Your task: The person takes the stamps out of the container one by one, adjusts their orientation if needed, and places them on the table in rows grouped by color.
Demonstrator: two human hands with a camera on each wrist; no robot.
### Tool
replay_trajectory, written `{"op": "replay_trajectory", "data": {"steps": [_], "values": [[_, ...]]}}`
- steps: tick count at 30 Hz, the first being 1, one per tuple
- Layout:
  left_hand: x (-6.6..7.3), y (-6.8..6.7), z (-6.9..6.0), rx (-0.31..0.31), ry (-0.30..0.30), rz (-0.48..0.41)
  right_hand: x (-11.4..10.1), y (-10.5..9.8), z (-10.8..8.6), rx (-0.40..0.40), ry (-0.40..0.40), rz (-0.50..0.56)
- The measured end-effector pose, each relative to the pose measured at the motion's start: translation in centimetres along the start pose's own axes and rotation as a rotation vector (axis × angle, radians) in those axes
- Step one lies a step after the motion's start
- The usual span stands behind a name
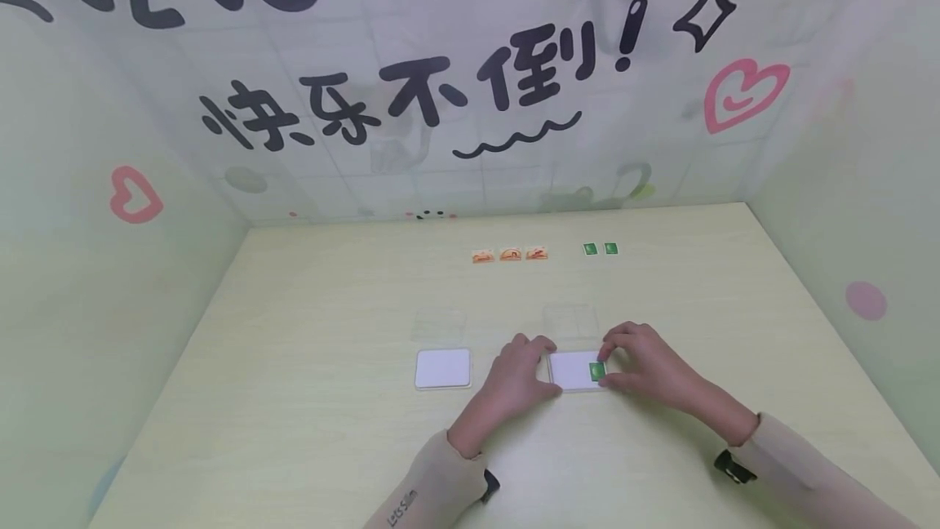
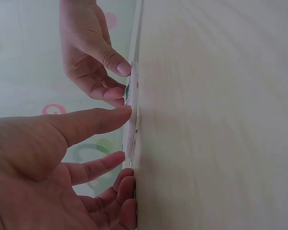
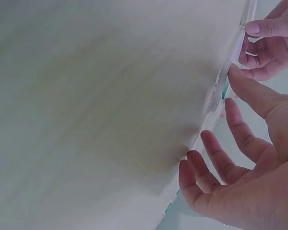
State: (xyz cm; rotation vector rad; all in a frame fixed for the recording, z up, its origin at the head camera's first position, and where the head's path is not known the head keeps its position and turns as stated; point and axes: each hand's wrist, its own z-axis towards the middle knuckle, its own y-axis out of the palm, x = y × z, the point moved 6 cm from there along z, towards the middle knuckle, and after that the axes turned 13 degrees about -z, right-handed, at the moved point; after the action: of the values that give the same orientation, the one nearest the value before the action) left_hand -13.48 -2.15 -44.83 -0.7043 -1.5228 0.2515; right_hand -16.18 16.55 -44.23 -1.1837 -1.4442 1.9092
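A white card in a clear flat case (image 1: 569,371) lies on the table, a small square green sticker (image 1: 596,371) at its right end. My left hand (image 1: 514,374) holds the case's left end, thumb on the near edge and index finger on the far edge. The left wrist view shows that thumb and finger against the case edge-on. At the right end, my right hand (image 1: 649,370) pinches the green sticker by its near and far edges, fingertips close to the card. In the right wrist view, the sticker (image 3: 225,89) shows between thumb and index finger.
A second white card in a clear case (image 1: 443,369) lies to the left. Behind the cases are two faint transparent rectangles, left (image 1: 439,323) and right (image 1: 571,321). Farther back sit several orange stickers (image 1: 510,255) and two green stickers (image 1: 611,249). Printed fabric walls (image 1: 485,178) enclose the table.
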Motion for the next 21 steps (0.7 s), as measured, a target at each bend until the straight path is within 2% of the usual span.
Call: {"op": "replay_trajectory", "data": {"steps": [14, 21], "values": [[0.15, -0.05, -0.06, -0.007, -0.009, -0.001, -0.05, 0.05, -0.20, -0.030, 0.023, 0.123], [0.04, 0.00, -0.02, -0.007, -0.004, 0.000, -0.10, 0.14, -0.16, -0.057, 0.035, 0.137]]}}
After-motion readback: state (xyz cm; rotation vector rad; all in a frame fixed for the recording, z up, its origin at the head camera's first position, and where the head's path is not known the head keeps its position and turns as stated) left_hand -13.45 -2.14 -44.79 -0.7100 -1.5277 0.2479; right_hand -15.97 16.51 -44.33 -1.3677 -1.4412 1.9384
